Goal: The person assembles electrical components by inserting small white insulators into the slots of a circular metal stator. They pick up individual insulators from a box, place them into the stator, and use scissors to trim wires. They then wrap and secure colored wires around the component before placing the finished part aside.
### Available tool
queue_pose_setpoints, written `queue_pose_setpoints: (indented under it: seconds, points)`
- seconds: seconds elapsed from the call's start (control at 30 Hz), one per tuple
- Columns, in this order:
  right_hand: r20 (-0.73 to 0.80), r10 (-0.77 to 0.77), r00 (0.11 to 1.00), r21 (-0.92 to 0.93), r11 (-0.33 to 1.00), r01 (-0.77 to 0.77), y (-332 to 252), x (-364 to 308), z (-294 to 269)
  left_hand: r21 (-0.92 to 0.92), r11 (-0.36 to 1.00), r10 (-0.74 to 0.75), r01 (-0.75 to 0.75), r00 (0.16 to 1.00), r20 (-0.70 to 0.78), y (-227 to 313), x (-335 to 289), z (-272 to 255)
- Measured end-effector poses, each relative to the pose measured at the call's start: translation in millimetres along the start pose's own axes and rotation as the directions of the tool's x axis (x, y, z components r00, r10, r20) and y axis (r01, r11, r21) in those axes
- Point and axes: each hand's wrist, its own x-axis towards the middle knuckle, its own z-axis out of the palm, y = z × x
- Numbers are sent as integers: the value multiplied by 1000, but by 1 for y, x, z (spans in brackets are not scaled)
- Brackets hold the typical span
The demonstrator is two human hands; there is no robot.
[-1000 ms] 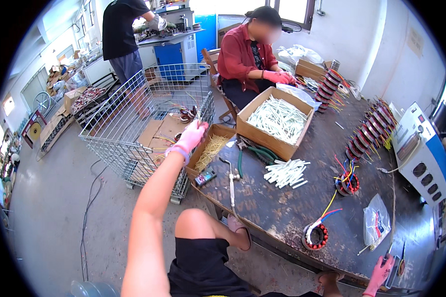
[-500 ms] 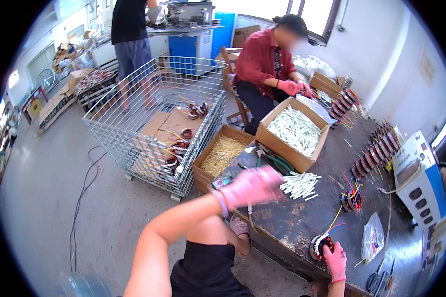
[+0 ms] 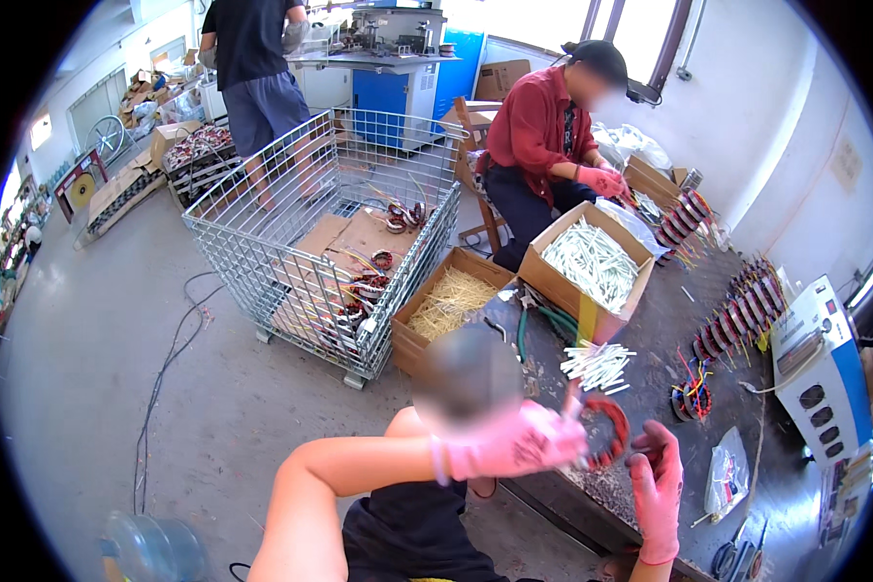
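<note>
My left hand, in a pink glove, reaches across from the left and grips a wire-wound motor stator by its left side. The stator is a ring with reddish windings, tilted above the table's near edge and slightly smeared by motion. Just right of it, my right hand, also gloved in pink, has its fingers curved and apart, with nothing in them. A loose pile of short white sleeves lies beyond the stator. Another stator with coloured leads rests on the dark table farther right.
A carton of white sleeves and a box of yellowish strips stand ahead. Left is a wire cage. Right are a row of stators, a white-and-blue machine, a plastic bag and scissors. A co-worker sits opposite.
The stator has risen from the table and moved left into my left hand. My left hand has come down and right to it. My right hand has let go, its fingers spreading.
</note>
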Motion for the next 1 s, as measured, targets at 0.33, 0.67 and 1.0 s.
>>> queue_pose_setpoints:
  seconds: [0.33, 0.67, 1.0]
  points:
    - [203, -289, 936, -477, 806, 352, 116, 22, 79, 348, 314, -798, 883, 444, -408, -262, -186, -35]
    - [191, -217, 957, -518, 807, 286, 115, 21, 86, 400, 93, -910, 912, 241, -338, -374, -254, -4]
    - [141, -248, 958, -490, 824, 285, 109, 18, 83, -120, 899, -432, 422, 804, -409, -158, 7, -3]
